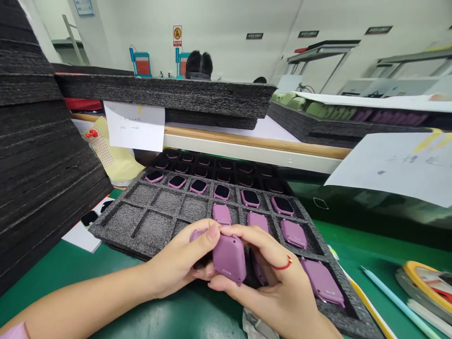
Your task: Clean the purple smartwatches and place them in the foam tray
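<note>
Both my hands meet over the near edge of a dark foam tray (148, 221) with square pockets. My right hand (275, 278) pinches a purple watch case (229, 258), back side up, with a red thread on one finger. My left hand (183, 259) is closed on another purple watch case (196, 234), mostly hidden under my thumb. The tray's far row holds purple cases (221, 191) screen up. The nearer pockets on the right hold cases (294, 233) lying back up. The left pockets are bare foam.
Tall stacks of dark foam trays (38, 155) rise at the left. A shelf (247, 141) with more foam trays and paper labels (134, 125) crosses behind. A pale blue pen (391, 296) and tape rolls (429, 282) lie at the right. A person's head (198, 65) shows beyond the shelf.
</note>
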The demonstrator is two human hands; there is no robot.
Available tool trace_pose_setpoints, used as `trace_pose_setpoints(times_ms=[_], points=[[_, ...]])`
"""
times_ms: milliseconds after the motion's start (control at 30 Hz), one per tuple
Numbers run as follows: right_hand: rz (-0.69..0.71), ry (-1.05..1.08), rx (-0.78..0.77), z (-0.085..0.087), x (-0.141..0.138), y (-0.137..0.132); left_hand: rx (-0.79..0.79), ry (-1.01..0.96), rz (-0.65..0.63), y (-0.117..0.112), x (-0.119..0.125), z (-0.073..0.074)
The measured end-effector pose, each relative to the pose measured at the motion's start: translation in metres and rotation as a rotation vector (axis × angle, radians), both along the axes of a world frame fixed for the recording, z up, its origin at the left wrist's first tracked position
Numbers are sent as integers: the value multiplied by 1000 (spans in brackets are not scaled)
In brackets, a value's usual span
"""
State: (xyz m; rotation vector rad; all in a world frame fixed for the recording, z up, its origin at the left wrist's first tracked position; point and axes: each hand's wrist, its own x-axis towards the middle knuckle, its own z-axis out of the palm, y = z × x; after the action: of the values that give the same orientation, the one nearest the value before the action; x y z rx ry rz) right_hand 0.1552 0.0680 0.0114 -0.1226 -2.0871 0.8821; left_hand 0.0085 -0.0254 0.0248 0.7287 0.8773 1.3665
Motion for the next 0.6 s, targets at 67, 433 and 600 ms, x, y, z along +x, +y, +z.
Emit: trace_pose_setpoints(times_ms=[67,433,600], points=[[68,-3,-168,-1,0,-1,1,-34,6,0,0,-2],[201,26,-515,6,-7,-3,-54,-94,44,0,-2,-2],[145,6,-524,7,-9,-8,-183,-71,220,-5,3,1]])
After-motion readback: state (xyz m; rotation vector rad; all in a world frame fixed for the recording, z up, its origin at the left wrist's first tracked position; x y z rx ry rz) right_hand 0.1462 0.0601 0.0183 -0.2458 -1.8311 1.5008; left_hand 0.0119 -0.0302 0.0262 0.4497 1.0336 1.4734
